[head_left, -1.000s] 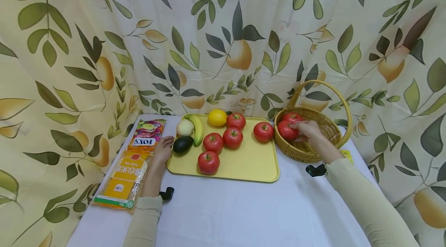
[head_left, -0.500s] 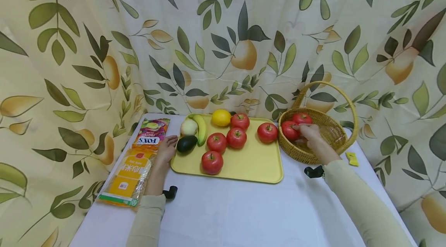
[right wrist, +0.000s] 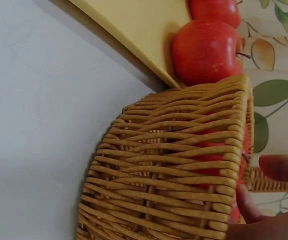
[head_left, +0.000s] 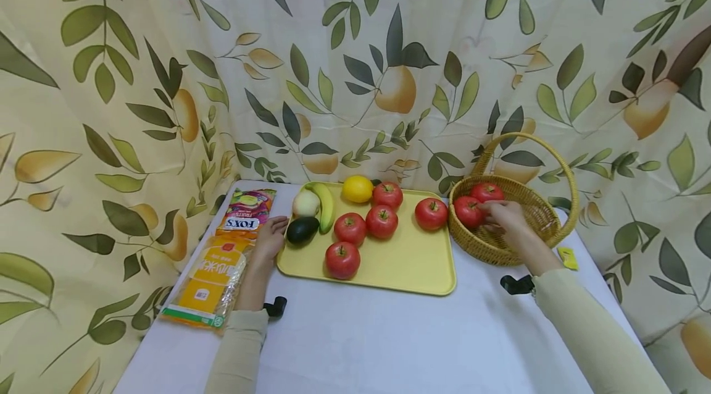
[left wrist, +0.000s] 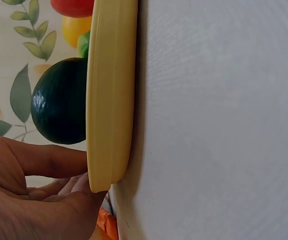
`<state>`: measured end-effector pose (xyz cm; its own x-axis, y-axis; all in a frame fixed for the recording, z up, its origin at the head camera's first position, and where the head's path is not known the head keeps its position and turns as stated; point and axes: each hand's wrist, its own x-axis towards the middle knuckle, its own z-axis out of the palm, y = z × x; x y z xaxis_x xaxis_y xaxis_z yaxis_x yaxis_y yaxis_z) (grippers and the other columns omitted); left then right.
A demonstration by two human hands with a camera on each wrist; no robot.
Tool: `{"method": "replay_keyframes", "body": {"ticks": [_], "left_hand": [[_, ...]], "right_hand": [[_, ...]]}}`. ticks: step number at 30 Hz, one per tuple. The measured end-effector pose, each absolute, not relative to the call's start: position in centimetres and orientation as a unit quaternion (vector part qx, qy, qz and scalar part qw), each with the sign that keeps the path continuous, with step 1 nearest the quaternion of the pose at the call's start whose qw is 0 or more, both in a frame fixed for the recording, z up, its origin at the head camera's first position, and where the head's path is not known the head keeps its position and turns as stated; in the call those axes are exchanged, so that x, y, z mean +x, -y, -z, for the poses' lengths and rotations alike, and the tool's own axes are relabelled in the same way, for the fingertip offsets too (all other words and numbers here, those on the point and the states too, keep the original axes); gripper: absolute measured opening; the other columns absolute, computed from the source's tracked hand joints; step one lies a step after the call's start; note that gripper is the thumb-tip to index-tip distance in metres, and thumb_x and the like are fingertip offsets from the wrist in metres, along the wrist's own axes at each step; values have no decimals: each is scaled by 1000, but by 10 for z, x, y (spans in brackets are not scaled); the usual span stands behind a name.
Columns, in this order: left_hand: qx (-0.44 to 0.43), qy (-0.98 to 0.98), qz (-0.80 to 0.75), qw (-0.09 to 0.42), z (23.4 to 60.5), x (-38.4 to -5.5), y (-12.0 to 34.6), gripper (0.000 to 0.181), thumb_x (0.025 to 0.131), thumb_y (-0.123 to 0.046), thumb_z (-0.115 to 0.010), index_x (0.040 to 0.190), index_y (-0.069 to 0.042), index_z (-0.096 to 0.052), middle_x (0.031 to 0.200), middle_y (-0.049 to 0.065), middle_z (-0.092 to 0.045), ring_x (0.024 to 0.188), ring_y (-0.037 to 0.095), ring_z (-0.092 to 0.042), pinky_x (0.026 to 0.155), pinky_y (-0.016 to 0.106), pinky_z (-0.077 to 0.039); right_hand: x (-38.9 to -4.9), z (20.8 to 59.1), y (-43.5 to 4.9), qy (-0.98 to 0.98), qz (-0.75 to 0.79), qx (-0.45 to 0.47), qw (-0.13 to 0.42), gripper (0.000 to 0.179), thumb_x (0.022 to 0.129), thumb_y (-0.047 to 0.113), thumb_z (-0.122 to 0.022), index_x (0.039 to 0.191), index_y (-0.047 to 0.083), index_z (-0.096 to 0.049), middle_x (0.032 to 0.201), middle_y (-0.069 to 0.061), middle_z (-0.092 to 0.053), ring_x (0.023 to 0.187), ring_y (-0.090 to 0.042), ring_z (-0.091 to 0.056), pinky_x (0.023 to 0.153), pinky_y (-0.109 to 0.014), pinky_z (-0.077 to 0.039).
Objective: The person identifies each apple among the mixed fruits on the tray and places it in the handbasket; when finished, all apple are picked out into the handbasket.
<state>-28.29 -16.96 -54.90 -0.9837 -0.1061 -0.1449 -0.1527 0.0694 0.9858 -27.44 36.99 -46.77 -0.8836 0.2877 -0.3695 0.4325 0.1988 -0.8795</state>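
Note:
My left hand (head_left: 270, 238) is at the left edge of the yellow tray (head_left: 411, 264); in the left wrist view its thumb (left wrist: 59, 161) and fingers pinch the rim beside a dark avocado (left wrist: 61, 102). Inside the wicker basket (head_left: 483, 246) at the right, my right hand (head_left: 507, 216) has its fingertips beside a red apple (head_left: 466, 212). The right wrist view shows the thumb (right wrist: 279, 167) spread from the fingers above that apple, which is partly hidden by the basket's weave. Behind it sits another red apple (head_left: 487, 191).
Several red apples, including one close to the basket (head_left: 431, 213), share the tray with a lemon (head_left: 357, 188), a banana (head_left: 326, 209) and a pale round fruit (head_left: 305, 202). Two food packages (head_left: 211, 276) lie at the left. The basket's tall handle (head_left: 569, 184) arches over it.
The right fingertips have drawn slightly right from the top of the front apple, leaving more of it in sight. The left hand stays at the tray's edge. The head view has shifted slightly.

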Motion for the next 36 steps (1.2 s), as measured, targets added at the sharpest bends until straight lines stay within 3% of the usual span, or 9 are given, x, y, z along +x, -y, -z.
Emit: {"method": "replay_keyframes", "body": {"ticks": [4, 11, 21, 25, 29, 32, 36], "left_hand": [[-88, -736, -671, 20, 552, -285, 169, 55, 93, 20, -31, 147, 15, -43, 147, 37, -49, 142, 45, -47, 122, 46, -37], [-91, -734, -673, 27, 552, -286, 171, 56, 93, 20, -29, 148, 15, -41, 149, 37, -47, 144, 45, -45, 123, 47, -35], [-91, -736, -670, 30, 553, -285, 174, 59, 91, 21, -29, 148, 15, -40, 150, 36, -47, 144, 45, -44, 123, 47, -34], [-89, -734, -673, 28, 553, -285, 173, 60, 90, 22, -29, 149, 15, -40, 149, 37, -47, 144, 45, -44, 123, 47, -34], [-90, -732, -675, 29, 552, -284, 171, 58, 91, 20, -29, 148, 14, -41, 149, 36, -48, 144, 45, -45, 123, 47, -34], [-95, -734, -672, 31, 552, -284, 171, 58, 92, 20, -30, 148, 13, -42, 150, 35, -48, 144, 44, -45, 123, 47, -35], [-96, -736, -670, 32, 551, -284, 171, 59, 92, 20, -30, 149, 12, -42, 150, 34, -49, 144, 44, -45, 123, 46, -35]], "right_hand": [[-266, 460, -369, -786, 579, 213, 43, 53, 104, 18, -59, 148, -7, -45, 109, -4, -58, 82, -6, -60, 69, -19, -58], [-259, 442, -354, -810, 561, 172, -4, 58, 106, 25, -56, 152, -8, -41, 123, -7, -54, 96, -4, -61, 77, -11, -55], [-244, 420, -322, -831, 545, 108, -19, 59, 107, 30, -58, 151, -6, -43, 142, -22, -52, 90, 4, -60, 82, -13, -56], [-239, 417, -312, -831, 548, 88, -10, 58, 107, 31, -58, 151, -4, -43, 145, -25, -52, 97, -4, -63, 83, -13, -56], [-235, 415, -304, -831, 551, 71, 6, 58, 107, 32, -58, 151, -3, -44, 145, -26, -52, 111, -17, -62, 91, -20, -58], [-233, 413, -296, -829, 557, 54, 13, 57, 108, 29, -58, 151, -5, -44, 145, -27, -52, 109, -13, -64, 98, -28, -58], [-233, 412, -284, -825, 563, 40, 19, 55, 107, 25, -60, 150, -6, -45, 144, -28, -52, 106, -9, -66, 98, -32, -58]]}}
